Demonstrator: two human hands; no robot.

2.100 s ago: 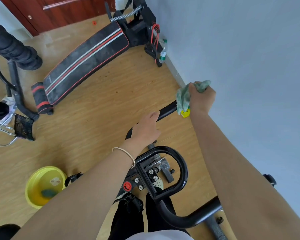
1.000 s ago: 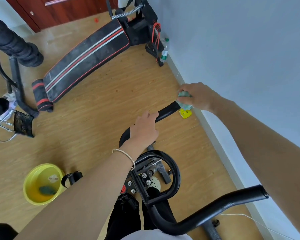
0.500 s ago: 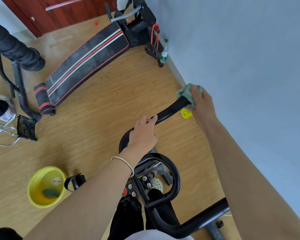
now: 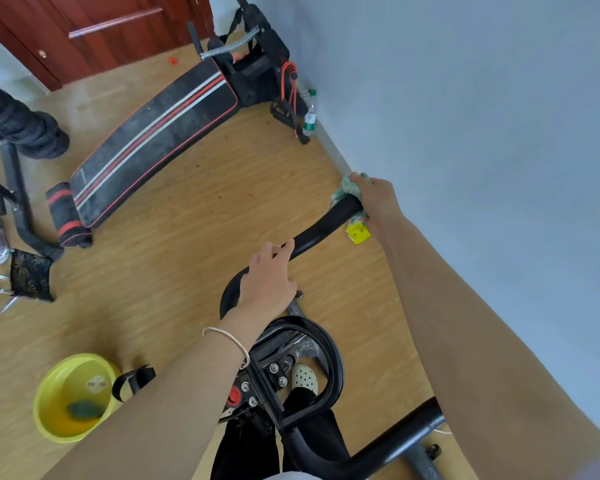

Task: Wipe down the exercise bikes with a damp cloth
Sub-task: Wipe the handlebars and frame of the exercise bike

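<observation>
Two hands, one stiff handlebar [image 4: 321,230] — left hand [image 4: 267,282] seemingly curled round its bend, right hand [image 4: 378,199] clutching the soft, limp cloth [image 4: 345,188] over its tip.

Home workout room: sit-up bench [image 4: 156,140], exercise bike handlebar [image 4: 321,230], wood-look floor [image 4: 187,265], wooden door [image 4: 94,26].

One head view, steeply downward, apparently close above the handlebar [image 4: 317,233]
</observation>
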